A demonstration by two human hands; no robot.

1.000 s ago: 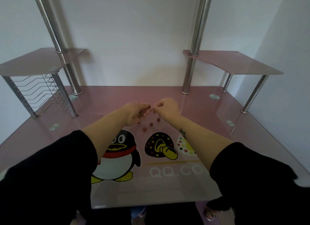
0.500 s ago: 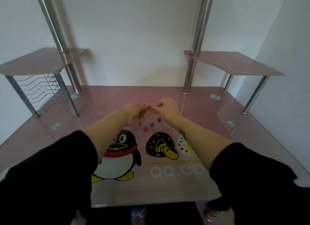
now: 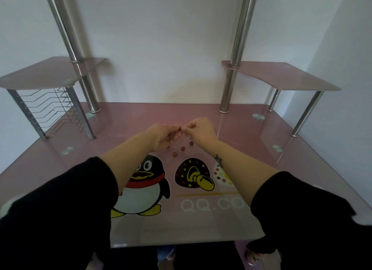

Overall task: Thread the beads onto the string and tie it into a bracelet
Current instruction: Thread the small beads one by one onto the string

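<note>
Left hand (image 3: 163,137) pinches a bead (image 3: 179,128) beside right hand (image 3: 201,130) above desk (image 3: 237,153).

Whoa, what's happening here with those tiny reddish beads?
A person is stringing beads at a pink glass desk. The left hand pinches one reddish bead at its fingertips. The right hand meets it with pinched fingers, apparently feeding in the string, which is too thin to see. Three loose beads lie on the desk just below the hands, not yet threaded.
</note>
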